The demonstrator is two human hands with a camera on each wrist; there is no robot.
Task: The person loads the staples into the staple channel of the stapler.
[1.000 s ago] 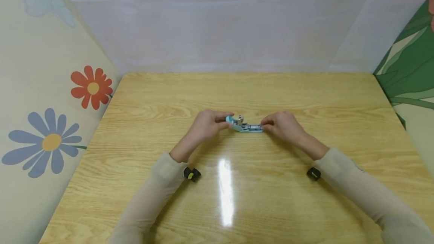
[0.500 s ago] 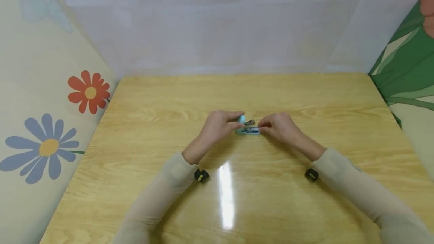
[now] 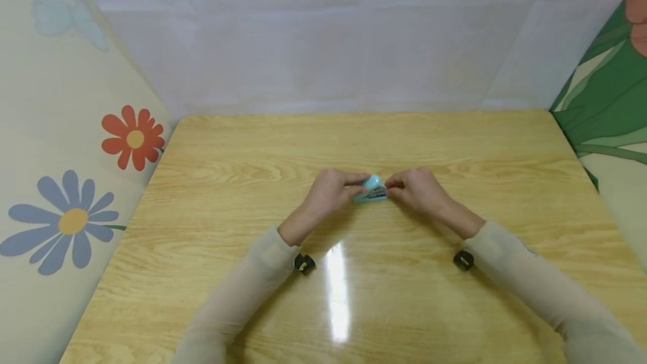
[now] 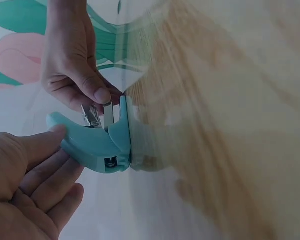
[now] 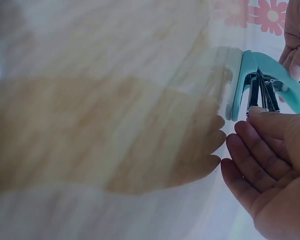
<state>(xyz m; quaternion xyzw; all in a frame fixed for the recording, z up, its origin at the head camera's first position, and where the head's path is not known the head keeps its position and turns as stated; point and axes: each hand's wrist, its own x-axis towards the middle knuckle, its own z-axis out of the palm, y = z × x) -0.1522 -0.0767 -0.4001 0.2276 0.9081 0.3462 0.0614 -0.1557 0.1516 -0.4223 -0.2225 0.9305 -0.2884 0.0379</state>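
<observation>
A small light-blue stapler (image 3: 374, 182) is on the table between both hands, its top arm raised at an angle over the base. My left hand (image 3: 328, 191) holds that curved top arm (image 4: 90, 142) between thumb and fingers. From the opposite side my right hand (image 3: 417, 187) pinches the front end of the stapler, thumb at the tip of the metal staple channel (image 5: 254, 91). In the left wrist view, a second metal strip (image 4: 91, 116) slants between the channel and the arm. My right fingertips behind the channel are partly hidden.
The wood-grain table (image 3: 404, 296) is glossy and reflects light in front of the hands. A white sheet (image 3: 328, 55) hangs along its far edge, with flower-painted panels (image 3: 65, 128) at the sides. Black wrist cameras (image 3: 305, 264) sit under the cuffs.
My left hand has moved right and swung the stapler's top arm over and down toward the base. The metal strip has tilted down with it. My right hand has stayed nearly in place.
</observation>
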